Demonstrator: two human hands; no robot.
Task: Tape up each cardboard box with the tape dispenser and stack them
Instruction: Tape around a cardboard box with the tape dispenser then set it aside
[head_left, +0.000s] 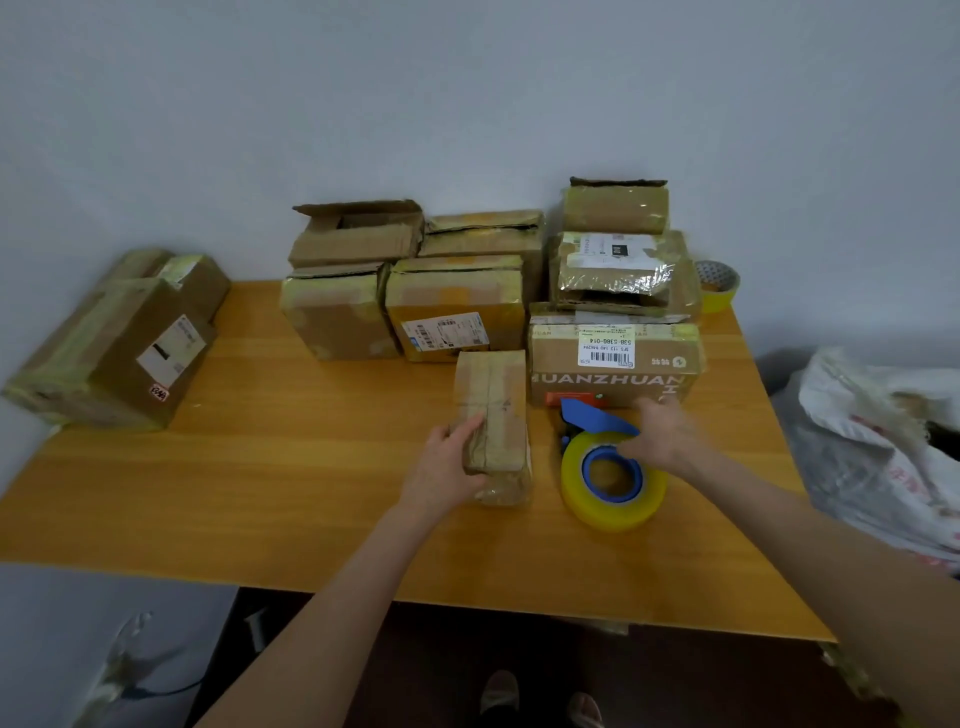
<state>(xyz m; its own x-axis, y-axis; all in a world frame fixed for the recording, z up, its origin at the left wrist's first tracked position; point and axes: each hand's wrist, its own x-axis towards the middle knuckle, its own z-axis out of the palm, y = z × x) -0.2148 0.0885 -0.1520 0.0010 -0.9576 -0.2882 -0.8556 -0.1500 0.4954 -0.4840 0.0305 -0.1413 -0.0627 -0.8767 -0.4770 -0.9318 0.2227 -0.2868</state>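
The fingers (466, 429) of the left hand (441, 467) were curled round the near left edge of the small box (493, 410), thumb on top, pinning it flat on the table (291, 467). The right hand (667, 434) lay on the blue frame of the tape dispenser (613, 475), just right of that box. It was blurred, so whether it had closed on the handle could not be told.

This looked like the start of one taping: box steadied, dispenser being fetched. The next move would call for a firm grip on the handle, then a pull of tape along the box's top seam.

Farther off, the printed box (613, 382) stood just beyond the dispenser. In the far row, the open-flapped box (358, 236) sat on top at the left, its inside hidden. A spare tape roll (719, 288) stood at the far right.
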